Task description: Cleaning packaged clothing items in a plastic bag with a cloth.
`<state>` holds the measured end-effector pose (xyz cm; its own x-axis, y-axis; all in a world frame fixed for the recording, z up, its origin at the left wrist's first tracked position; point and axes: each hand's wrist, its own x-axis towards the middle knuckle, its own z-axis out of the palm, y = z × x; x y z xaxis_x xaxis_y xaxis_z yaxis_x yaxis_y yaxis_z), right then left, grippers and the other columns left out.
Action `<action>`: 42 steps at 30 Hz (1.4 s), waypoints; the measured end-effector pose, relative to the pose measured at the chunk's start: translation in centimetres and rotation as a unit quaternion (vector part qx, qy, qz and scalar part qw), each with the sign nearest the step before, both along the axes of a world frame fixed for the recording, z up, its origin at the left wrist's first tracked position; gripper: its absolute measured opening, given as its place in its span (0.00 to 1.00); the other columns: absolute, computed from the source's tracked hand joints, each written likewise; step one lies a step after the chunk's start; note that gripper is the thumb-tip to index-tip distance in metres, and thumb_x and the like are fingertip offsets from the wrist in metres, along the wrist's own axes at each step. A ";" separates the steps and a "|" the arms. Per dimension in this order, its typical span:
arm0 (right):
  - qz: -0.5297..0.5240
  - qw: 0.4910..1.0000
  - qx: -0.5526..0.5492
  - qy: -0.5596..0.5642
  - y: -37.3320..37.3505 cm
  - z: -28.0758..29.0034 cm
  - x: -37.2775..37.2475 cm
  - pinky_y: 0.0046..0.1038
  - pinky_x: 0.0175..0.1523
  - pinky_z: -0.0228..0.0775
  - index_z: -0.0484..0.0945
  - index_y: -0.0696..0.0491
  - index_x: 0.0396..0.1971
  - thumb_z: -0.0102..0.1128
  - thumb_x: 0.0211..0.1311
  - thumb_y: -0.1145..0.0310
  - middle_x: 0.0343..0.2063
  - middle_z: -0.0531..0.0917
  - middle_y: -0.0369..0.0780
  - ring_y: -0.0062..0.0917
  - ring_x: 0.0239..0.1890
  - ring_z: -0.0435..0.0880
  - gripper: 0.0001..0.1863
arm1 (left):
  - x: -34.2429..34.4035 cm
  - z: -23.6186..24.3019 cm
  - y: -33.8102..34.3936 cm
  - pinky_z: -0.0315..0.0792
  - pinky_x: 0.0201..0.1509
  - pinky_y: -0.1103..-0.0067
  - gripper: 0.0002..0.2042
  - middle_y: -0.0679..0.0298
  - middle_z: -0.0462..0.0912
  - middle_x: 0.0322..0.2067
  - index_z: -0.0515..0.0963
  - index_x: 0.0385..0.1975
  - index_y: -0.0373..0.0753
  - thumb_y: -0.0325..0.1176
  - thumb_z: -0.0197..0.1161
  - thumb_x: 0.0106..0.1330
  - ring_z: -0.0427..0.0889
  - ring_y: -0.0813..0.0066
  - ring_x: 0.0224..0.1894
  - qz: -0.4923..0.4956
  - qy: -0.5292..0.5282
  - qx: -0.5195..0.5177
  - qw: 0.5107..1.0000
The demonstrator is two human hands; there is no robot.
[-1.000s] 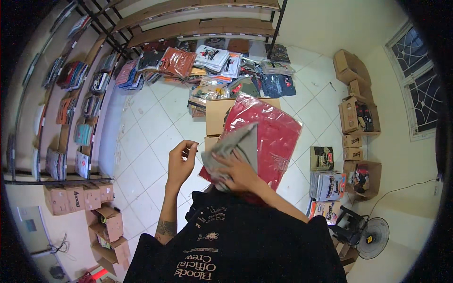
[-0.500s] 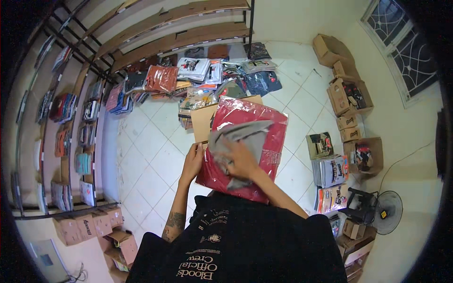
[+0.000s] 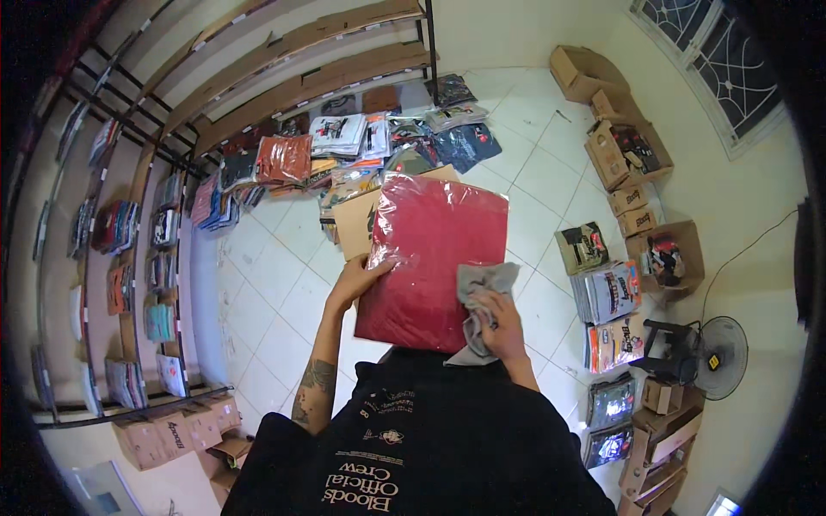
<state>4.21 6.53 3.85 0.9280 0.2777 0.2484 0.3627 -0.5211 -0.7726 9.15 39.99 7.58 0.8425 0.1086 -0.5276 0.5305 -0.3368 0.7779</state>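
A flat, clear plastic package with a folded dark red garment (image 3: 439,232) inside lies in front of my body. My left hand (image 3: 358,280) grips its left edge, thumb on top and the other fingers out of sight beneath. My right hand (image 3: 501,328) is closed on a crumpled grey cloth (image 3: 487,279), at the package's lower right corner. The cloth's lower end hangs down near my black shirt. Brown cardboard (image 3: 354,225) shows beyond the left side of the package; what supports the package is hidden.
Stacks of bagged garments (image 3: 340,136) cover the floor ahead, below the shelves (image 3: 301,88). Shelving with folded clothes (image 3: 118,225) stands at left. Cardboard boxes (image 3: 613,155), more bagged stacks (image 3: 609,292) and a fan (image 3: 721,357) line the right side.
My right hand has moved with the grey cloth from the middle of the package to its lower right corner. The package's red face is now uncovered. My left hand keeps its hold.
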 end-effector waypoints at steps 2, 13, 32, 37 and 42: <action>-0.074 0.997 0.020 -0.018 -0.6 0.7 0.2 0.37 0.51 0.75 0.81 0.54 0.49 0.61 0.65 0.73 0.46 0.82 0.46 0.44 0.48 0.81 0.13 | -0.7 0.8 -0.9 0.76 0.55 0.74 0.28 0.58 0.84 0.49 0.75 0.56 0.31 0.47 0.68 0.65 0.83 0.71 0.48 0.004 -0.022 -0.100 0.995; -0.300 0.952 -0.044 0.034 -5.1 5.0 2.1 0.39 0.46 0.76 0.81 0.57 0.47 0.59 0.70 0.54 0.40 0.85 0.49 0.46 0.41 0.85 0.20 | -7.5 7.3 -6.7 0.73 0.59 0.74 0.24 0.60 0.81 0.51 0.69 0.60 0.34 0.35 0.65 0.65 0.81 0.72 0.52 0.089 -0.143 -0.363 0.916; -0.058 0.995 -0.030 0.070 10.0 15.5 1.0 0.35 0.59 0.72 0.75 0.57 0.60 0.56 0.69 0.41 0.55 0.81 0.54 0.41 0.57 0.82 0.35 | -27.8 16.2 2.3 0.77 0.54 0.75 0.32 0.58 0.81 0.47 0.63 0.66 0.32 0.24 0.64 0.60 0.83 0.73 0.46 0.206 -0.300 -0.190 0.912; 0.270 0.907 0.104 0.307 8.9 13.5 -10.3 0.35 0.60 0.73 0.62 0.52 0.71 0.32 0.75 0.35 0.60 0.77 0.48 0.34 0.62 0.77 0.40 | -28.2 15.7 -1.0 0.75 0.42 0.80 0.24 0.63 0.81 0.40 0.67 0.56 0.34 0.28 0.69 0.61 0.80 0.79 0.39 0.097 -0.284 -0.117 0.947; 0.191 0.864 0.242 0.398 6.0 17.2 -20.1 0.42 0.62 0.72 0.44 0.56 0.76 0.37 0.75 0.36 0.71 0.60 0.53 0.43 0.71 0.64 0.45 | -28.3 15.1 -7.7 0.78 0.37 0.57 0.27 0.39 0.83 0.31 0.61 0.55 0.32 0.31 0.65 0.58 0.85 0.40 0.34 -0.185 -0.246 0.119 0.944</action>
